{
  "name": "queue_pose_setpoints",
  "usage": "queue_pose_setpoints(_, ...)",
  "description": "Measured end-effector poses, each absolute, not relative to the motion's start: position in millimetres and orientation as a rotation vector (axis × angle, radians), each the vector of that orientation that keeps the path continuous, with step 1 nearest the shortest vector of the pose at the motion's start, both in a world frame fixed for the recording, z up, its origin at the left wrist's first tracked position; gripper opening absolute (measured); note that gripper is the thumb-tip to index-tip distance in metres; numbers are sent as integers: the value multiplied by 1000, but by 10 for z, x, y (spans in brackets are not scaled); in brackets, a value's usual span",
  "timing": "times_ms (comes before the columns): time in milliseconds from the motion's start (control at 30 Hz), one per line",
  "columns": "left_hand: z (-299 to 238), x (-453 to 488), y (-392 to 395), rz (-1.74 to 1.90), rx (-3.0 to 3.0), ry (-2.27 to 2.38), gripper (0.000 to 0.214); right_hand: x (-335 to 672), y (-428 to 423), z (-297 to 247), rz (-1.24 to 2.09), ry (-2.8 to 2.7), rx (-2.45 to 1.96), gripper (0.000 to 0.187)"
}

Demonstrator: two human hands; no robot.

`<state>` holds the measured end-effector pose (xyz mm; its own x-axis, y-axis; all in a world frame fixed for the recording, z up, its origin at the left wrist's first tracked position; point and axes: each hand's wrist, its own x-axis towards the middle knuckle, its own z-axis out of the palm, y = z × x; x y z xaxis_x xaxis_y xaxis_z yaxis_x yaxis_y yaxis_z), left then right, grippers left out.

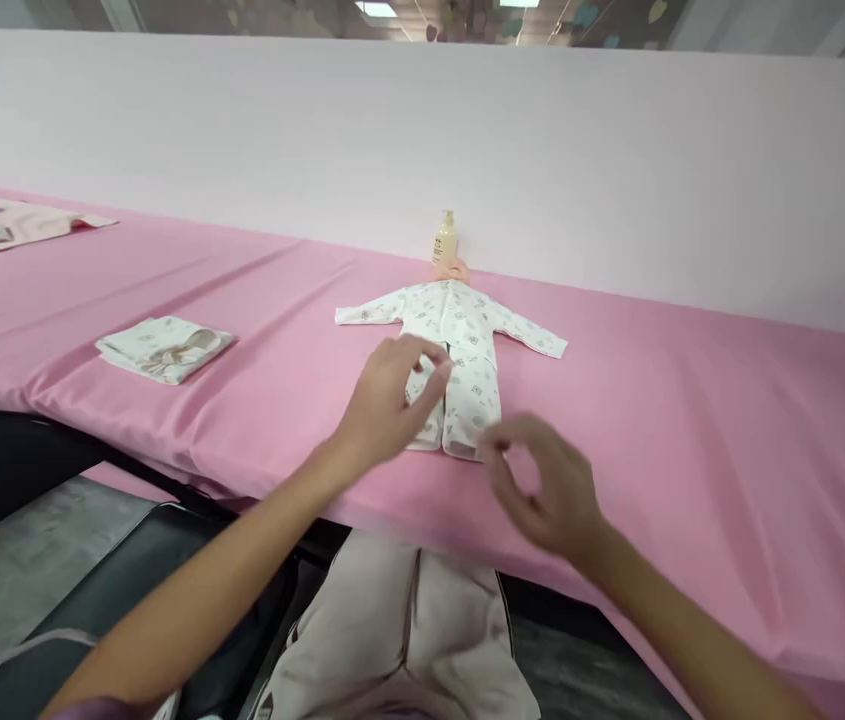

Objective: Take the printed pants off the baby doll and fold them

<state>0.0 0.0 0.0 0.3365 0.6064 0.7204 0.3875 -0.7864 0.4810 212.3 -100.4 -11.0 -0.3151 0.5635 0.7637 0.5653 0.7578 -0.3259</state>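
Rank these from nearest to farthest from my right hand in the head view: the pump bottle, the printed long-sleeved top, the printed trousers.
Nearest to your right hand:
1. Printed trousers: by the fingertips, slightly to their left.
2. Printed long-sleeved top: just beyond the trousers' upper end.
3. Pump bottle: behind the top, near the white wall.

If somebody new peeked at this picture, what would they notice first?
Probably the little white printed outfit, spread with its sleeves out on the bright pink cloth, near the middle of the picture. Next, the two bare hands: the left hand in front of one trouser leg, the right hand by the other leg's end. Behind the collar stands a pale yellow bottle.
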Motion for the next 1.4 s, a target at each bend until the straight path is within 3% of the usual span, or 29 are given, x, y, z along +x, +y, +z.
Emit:
queue_pose_setpoints(67, 78, 78, 601, 1393, 2326, 960, 41, 2183, -380, 115, 75, -1906, -1021, 6)
queue_pose_setpoints(233, 38, 243, 1912, 1078, 2210, 1000, 44, 2370, 1135, 211, 446, -1771, -1442, 23)
queue_pose_setpoints(367, 49, 322, 2355, 630, 2169, 920, 46, 2554, 1801, 108, 693, -1689, -1604, 28)
queue_pose_setpoints(567, 98, 328, 2363, 455, 2022, 880, 43, 2759, 1846, 82, 1080, -1711, -1521, 30)
queue_pose_setpoints(800, 76, 329, 2322, 447, 1916, 828, 37, 2742, 1792, 116, 1128, -1670, -1528, 41)
queue_pose_setpoints(1400, 50, 333, 2315, 513, 1942, 852, 23, 2655, 1803, 14, 963, -1585, -1645, 30)
